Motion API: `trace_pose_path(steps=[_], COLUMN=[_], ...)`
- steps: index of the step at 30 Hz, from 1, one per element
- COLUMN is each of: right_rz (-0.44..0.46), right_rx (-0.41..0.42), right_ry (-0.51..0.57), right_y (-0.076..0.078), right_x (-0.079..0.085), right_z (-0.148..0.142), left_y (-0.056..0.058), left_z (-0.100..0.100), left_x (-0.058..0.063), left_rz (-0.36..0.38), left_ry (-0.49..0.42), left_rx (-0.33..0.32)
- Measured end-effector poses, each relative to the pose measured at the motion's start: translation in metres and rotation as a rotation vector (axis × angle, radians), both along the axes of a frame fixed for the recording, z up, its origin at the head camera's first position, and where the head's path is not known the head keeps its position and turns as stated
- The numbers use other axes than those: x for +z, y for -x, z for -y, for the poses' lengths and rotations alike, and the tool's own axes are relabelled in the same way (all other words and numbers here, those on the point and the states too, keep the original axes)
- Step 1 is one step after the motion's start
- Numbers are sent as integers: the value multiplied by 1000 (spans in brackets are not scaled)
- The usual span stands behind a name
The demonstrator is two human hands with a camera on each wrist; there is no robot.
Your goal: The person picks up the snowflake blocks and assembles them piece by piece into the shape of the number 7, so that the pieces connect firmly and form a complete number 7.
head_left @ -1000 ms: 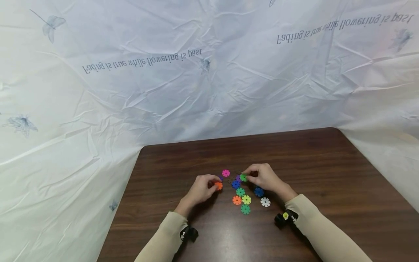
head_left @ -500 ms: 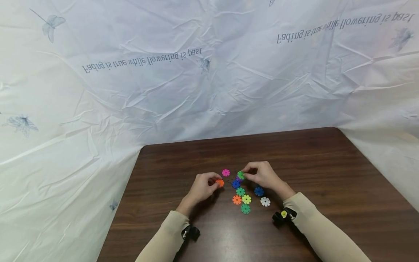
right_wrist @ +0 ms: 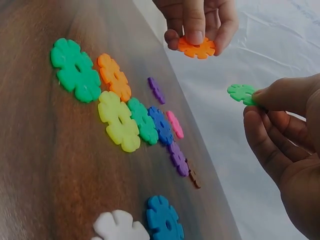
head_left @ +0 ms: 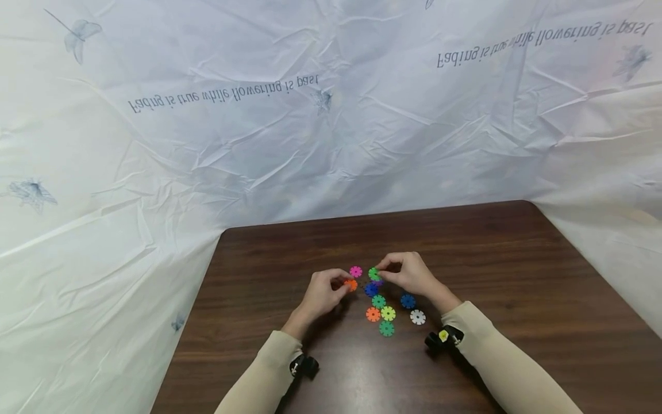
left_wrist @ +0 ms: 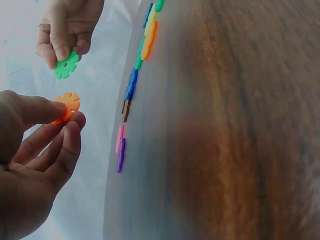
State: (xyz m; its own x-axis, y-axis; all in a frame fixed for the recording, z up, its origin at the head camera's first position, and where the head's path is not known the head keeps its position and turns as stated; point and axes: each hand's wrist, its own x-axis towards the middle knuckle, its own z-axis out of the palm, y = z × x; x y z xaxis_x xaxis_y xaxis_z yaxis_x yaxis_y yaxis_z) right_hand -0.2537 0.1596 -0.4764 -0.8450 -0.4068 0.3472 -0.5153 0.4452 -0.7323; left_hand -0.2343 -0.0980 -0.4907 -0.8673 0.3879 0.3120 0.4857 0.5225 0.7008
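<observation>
My left hand [head_left: 322, 294] pinches an orange notched plastic disc [left_wrist: 70, 104] between thumb and fingers, held above the table. A bright green disc [right_wrist: 242, 93] of the same snowflake shape is pinched in my right hand [head_left: 411, 273]. The two held discs face each other, close but apart, as the left wrist view shows. Below them on the table lie a pink disc [head_left: 355, 271], a blue disc [head_left: 371, 288] and a purple disc [right_wrist: 178, 159]. Another purple disc [left_wrist: 121, 155] lies under my left hand, out of sight in the head view.
Nearer me lie a second orange disc [head_left: 373, 314], a yellow disc [head_left: 388, 313] and two darker green ones. To the right are a dark blue disc [head_left: 407, 301] and a white disc [head_left: 418, 317]. White sheeting hangs behind the brown table [head_left: 289, 247].
Both hands have moved slightly away from me and toward each other, narrowing the gap between the orange and green discs. The discs on the table have stayed in place.
</observation>
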Motion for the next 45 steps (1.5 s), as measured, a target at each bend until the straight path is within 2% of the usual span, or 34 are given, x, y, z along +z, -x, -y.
trace_pose_path(steps=[7,25,33,41,45], right_rz=[-27,61,94,97,101], right_rx=[18,35,-16,6,12], right_ry=[17,67,50,49,52], right_y=[0,-4,-5,-24,-26], right_x=[3,4,7,39,42], right_z=[4,17,24,33,35], left_y=[1,-1,2,4,5], left_z=[-2,-7,-8,-6,-7], left_x=[0,-2,-2,-3,-4], left_rz=[-11,-43,-54,-64,-51], left_ry=[-14,-41,-73,-96,-122], left_rx=[-11,-17,-17,-26,-36])
